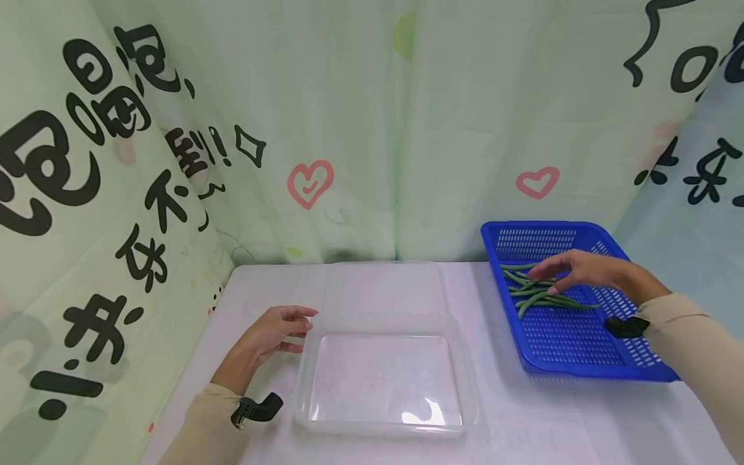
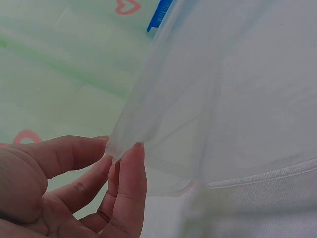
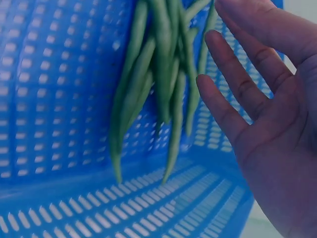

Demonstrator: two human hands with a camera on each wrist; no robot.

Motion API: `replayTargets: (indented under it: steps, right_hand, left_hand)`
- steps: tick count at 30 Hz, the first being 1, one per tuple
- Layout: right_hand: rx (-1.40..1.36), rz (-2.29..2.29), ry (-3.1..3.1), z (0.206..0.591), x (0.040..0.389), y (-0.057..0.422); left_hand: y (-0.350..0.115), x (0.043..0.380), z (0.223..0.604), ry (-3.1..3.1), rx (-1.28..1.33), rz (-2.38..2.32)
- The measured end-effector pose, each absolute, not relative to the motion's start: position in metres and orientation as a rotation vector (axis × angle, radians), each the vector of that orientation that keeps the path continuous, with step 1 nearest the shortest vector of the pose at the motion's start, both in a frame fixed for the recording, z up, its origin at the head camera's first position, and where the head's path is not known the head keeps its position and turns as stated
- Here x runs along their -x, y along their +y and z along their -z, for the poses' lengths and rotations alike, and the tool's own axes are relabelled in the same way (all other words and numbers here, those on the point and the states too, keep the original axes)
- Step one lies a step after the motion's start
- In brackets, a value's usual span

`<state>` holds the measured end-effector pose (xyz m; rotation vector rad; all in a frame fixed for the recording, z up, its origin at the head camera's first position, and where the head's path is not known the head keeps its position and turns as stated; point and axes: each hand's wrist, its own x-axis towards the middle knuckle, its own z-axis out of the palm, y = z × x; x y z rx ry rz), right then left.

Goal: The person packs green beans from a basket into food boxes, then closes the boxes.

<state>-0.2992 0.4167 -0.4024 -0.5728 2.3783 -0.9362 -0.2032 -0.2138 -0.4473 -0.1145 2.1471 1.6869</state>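
While the left hand pinches the far left corner of the clear container, seemingly to keep it steady, the right hand, with its fingers apart, is close to the green beans inside the blue basket on the right.

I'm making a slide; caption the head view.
Left hand pinches the edge of a clear container, right hand over green beans in a blue basket.

A pale green curtain hangs behind a white table.
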Motion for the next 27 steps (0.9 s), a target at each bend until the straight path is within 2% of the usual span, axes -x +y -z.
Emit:
replayTargets:
  steps: [15, 27]
  right_hand:
    - [0.503, 0.823, 2.485, 0.425, 0.304, 0.433]
    - [0.585, 0.805, 2.525, 0.435, 0.31, 0.431]
  left_hand:
    - [-0.213, 0.204, 0.447, 2.163, 0.1, -1.689]
    - [-0.213, 0.203, 0.447, 2.154, 0.097, -1.699]
